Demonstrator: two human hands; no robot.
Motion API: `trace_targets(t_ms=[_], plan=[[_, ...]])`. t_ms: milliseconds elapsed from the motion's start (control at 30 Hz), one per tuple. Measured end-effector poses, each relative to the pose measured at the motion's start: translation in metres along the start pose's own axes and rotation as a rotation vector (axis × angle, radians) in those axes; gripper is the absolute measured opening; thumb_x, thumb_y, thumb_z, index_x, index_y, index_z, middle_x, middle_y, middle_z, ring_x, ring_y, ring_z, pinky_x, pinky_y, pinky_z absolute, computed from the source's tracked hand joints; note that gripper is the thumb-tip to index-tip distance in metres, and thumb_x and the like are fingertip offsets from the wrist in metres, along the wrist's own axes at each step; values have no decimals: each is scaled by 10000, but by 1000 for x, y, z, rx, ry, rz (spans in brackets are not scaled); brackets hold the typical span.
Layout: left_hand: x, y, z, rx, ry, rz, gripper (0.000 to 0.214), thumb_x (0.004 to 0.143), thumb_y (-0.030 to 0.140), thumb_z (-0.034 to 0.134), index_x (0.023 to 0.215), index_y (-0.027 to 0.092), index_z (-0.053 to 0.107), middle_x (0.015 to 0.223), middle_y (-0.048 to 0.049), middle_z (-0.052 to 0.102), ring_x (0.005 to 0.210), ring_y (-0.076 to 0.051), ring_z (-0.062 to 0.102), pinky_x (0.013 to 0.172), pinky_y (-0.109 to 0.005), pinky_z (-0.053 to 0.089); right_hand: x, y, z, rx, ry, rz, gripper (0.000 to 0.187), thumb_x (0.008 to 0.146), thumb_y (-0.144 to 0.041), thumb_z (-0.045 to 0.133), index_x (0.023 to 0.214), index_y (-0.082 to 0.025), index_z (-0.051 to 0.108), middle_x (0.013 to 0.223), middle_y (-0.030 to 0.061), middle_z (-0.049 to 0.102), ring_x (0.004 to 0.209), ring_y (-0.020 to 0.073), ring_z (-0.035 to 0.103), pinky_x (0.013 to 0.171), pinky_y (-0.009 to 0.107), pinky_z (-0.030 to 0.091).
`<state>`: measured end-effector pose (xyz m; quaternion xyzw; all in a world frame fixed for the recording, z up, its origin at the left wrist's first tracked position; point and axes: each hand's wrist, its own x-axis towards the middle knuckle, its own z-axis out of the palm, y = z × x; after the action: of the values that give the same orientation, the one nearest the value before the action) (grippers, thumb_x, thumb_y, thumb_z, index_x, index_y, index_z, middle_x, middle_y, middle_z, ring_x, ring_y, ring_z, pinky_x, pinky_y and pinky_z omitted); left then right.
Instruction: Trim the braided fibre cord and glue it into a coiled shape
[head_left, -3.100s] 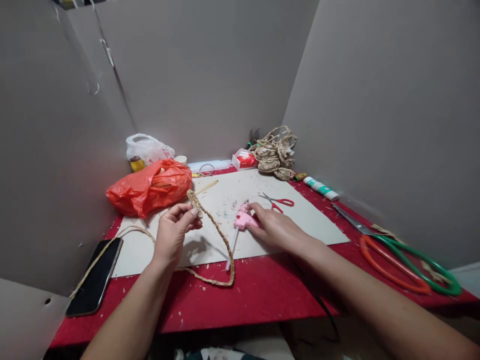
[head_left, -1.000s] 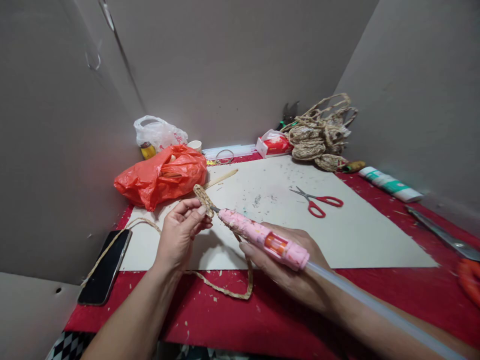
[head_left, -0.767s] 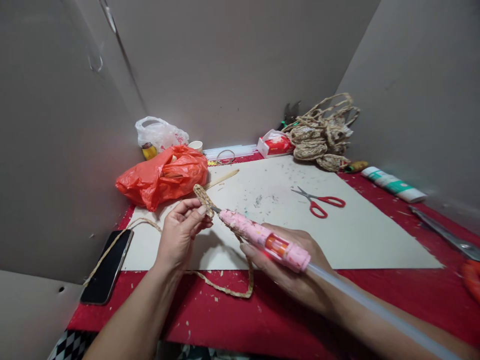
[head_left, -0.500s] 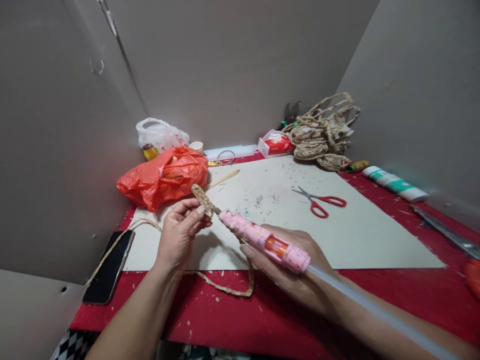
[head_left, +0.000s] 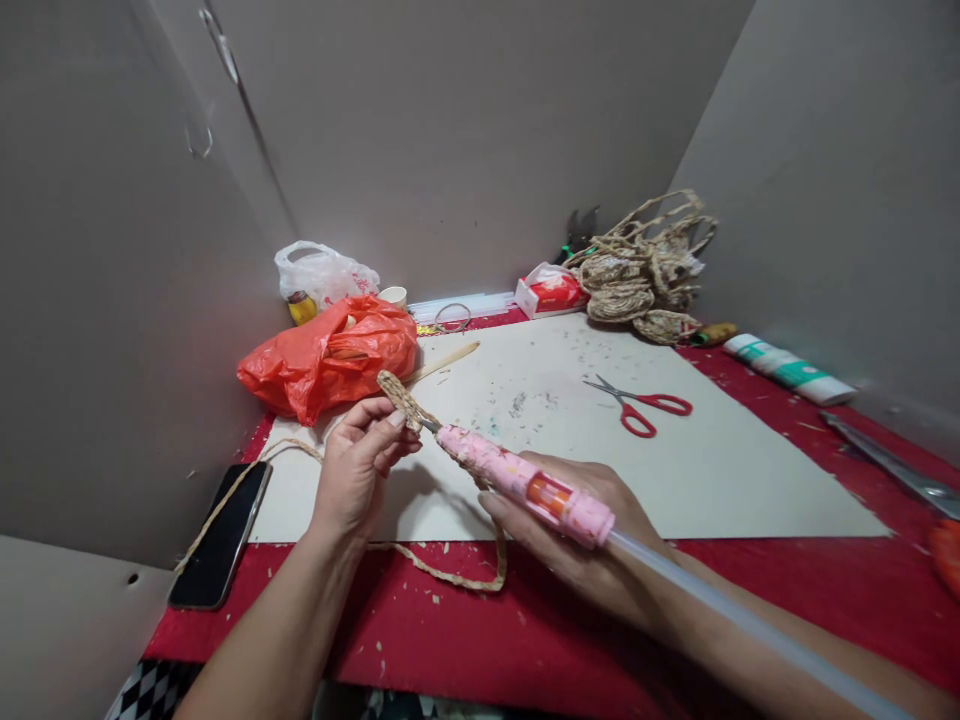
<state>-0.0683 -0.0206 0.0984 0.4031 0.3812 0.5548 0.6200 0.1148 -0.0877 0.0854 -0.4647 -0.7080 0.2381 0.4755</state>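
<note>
Between the thumb and fingers of my left hand (head_left: 360,455) is a small coiled piece of braided straw cord (head_left: 397,393), held up over the white board. My right hand (head_left: 577,520) is wrapped round a pink hot glue gun (head_left: 517,475), with a long clear glue stick (head_left: 735,605) running out of its back end. The gun's metal tip touches or nearly touches the cord piece near my left fingertips. A loose length of cord (head_left: 450,577) loops below, between my hands. Another stretch runs left across a black phone (head_left: 221,545).
Red-handled scissors (head_left: 637,402) lie on the white board (head_left: 750,480). An orange plastic bag (head_left: 330,355) sits at the back left. Cord bundles (head_left: 637,275) and a red tissue pack (head_left: 553,290) stand at the back right. A white-green roll (head_left: 791,368) and large shears (head_left: 900,465) lie right.
The cord piece has shifted slightly left against the glue gun's tip, and the gun has moved a little left with it. Both hands keep their grip.
</note>
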Motion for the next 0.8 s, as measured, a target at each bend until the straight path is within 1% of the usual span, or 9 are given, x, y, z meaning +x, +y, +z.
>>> trace_targets(t_ms=[100,167,333,500,600,733,800], plan=[[0,0,0,1,-4,0,232,653,186,762,833,137,625,700,-1,668,588,-84,607,630,-215,511,0,1,0,-92,-70,-32,212,864,-348,552,976,-251,703,854,52,727,864,226,695,758,309,564],[0,0,0,-1,-3,-1,224,657,183,759,830,137,624,697,0,668,589,-86,610,633,-217,514,0,2,0,-122,-86,-36,218,874,-343,537,985,-250,700,859,56,725,862,231,694,761,319,564],[0,1,0,-10,5,-10,227,652,188,765,821,142,620,690,2,670,589,-84,611,635,-213,513,-2,6,1,-126,-97,-67,232,883,-346,526,1007,-249,697,864,61,721,844,235,694,762,327,563],[1,0,-1,-14,0,-14,238,665,184,757,845,137,609,690,-3,674,590,-85,617,631,-206,513,-3,10,2,-150,-92,-75,239,892,-362,517,1006,-250,693,831,51,712,837,226,691,734,301,563],[1,0,-2,-18,0,-17,235,667,179,754,839,134,601,685,-2,673,583,-81,616,622,-195,511,-3,12,3,-163,-89,-108,259,910,-374,491,990,-227,689,797,51,699,786,204,685,699,283,554],[1,1,-3,-33,1,-22,237,665,175,756,838,136,599,690,-2,675,582,-78,618,622,-190,513,-4,13,4,-185,-79,-143,275,925,-376,472,924,-199,682,709,43,664,678,168,652,638,260,526],[1,1,-3,-37,-1,-21,231,668,172,753,839,134,601,698,-5,677,589,-79,621,630,-194,517,-4,14,4,-189,-79,-150,274,924,-376,475,892,-194,678,701,42,655,645,156,634,619,257,510]])
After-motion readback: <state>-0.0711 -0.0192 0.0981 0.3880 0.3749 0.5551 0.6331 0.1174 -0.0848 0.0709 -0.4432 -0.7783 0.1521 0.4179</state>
